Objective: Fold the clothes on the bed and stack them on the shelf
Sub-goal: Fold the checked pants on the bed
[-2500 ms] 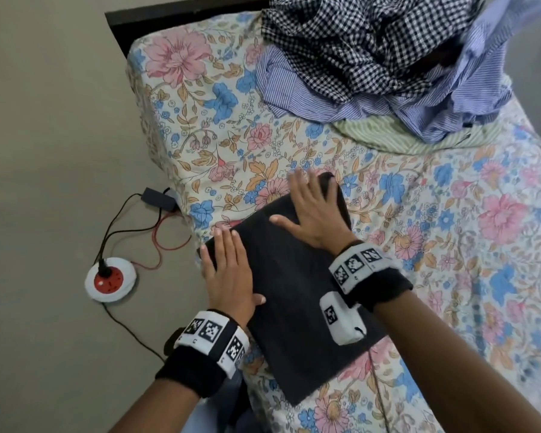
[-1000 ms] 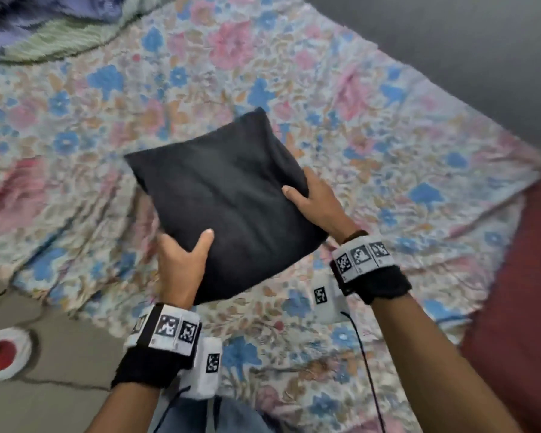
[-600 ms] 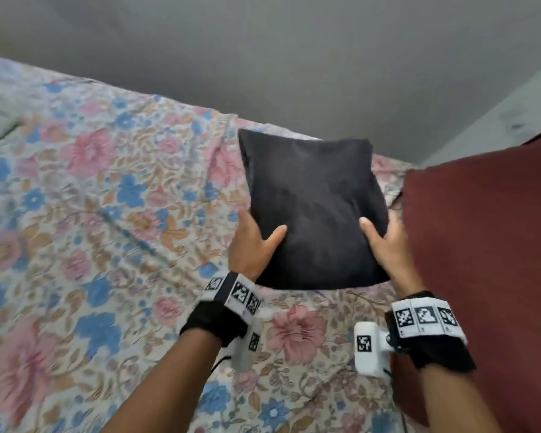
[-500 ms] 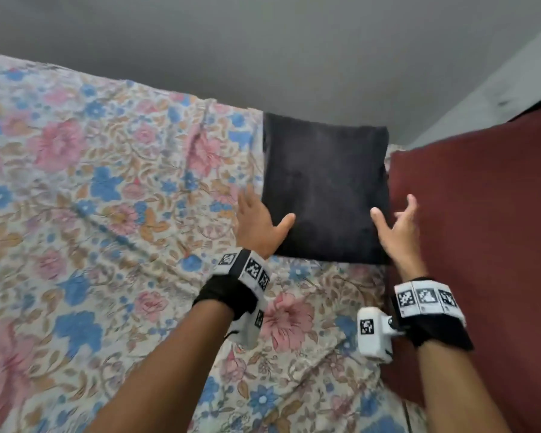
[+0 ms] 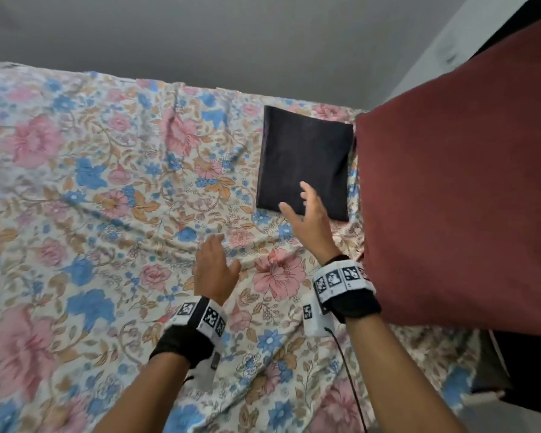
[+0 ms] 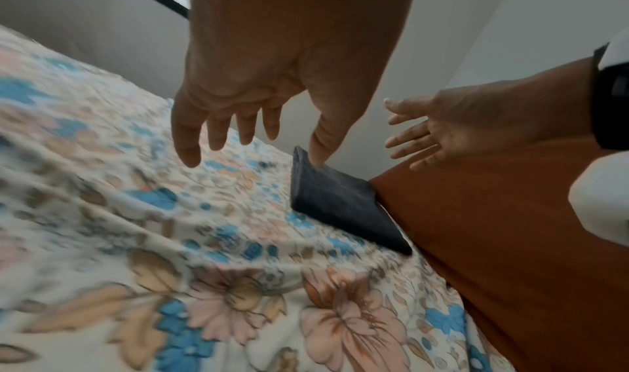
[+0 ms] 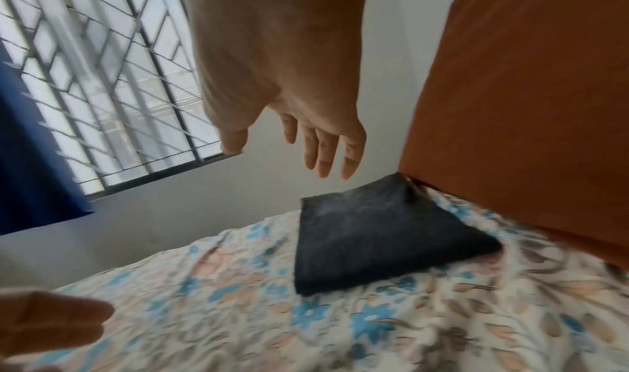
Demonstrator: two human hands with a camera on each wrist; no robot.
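Note:
A folded dark grey garment (image 5: 303,160) lies flat on the floral bed sheet (image 5: 107,214), its right edge against a dark red pillow (image 5: 456,189). It also shows in the wrist views (image 6: 337,203) (image 7: 377,232). My right hand (image 5: 306,214) hovers just short of its near edge, fingers spread and empty. My left hand (image 5: 214,267) hangs over the sheet further back, also empty with straight fingers. Neither hand touches the garment. The shelf and the other clothes are out of view.
The red pillow (image 7: 531,95) stands upright along the right side. A grey wall (image 5: 231,35) runs behind the bed. A barred window (image 7: 102,82) and a blue curtain (image 7: 30,162) are up on the left.
Both hands carried the folded garment across the bed, set it down beside the red pillow, let go, and have now drawn back from it.

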